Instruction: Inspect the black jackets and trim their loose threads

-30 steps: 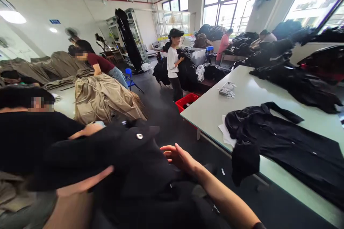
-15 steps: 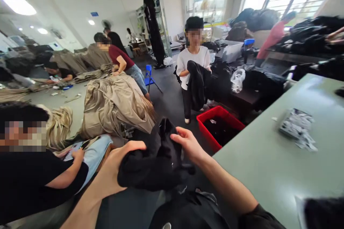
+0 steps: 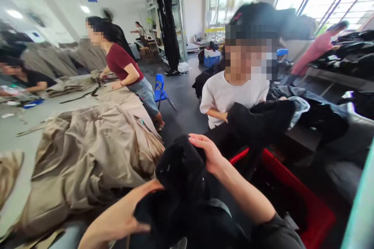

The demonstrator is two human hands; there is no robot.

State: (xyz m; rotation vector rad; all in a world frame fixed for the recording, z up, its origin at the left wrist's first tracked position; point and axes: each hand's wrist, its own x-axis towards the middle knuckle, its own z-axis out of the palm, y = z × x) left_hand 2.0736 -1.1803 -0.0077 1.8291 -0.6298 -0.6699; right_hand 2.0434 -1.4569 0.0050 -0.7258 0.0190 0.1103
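So compared to half a second back, the view has swung left and closer: the co-worker in the white T-shirt now fills the middle of the frame instead of standing well off, and the red crate has slid in close on the right. Right up front, the left hand is closed on the lower bunch of a black garment, fingers tucked into the cloth, while the right hand rests on top of the bundle with fingers curled over its upper edge, more a loose hold than a tight grip. The garment sits bunched between both hands, just in front of the chest and left of the crate. As far as I can judge, it's picked up and gathered but not handed over or set down anywhere yet, so that part is still open. To the left lies a big heap of tan fabric on a table. Just past the hands, the co-worker holds another dark garment over the crate. Further back a person in a maroon top leans over more tan cloth, with a blue chair behind.
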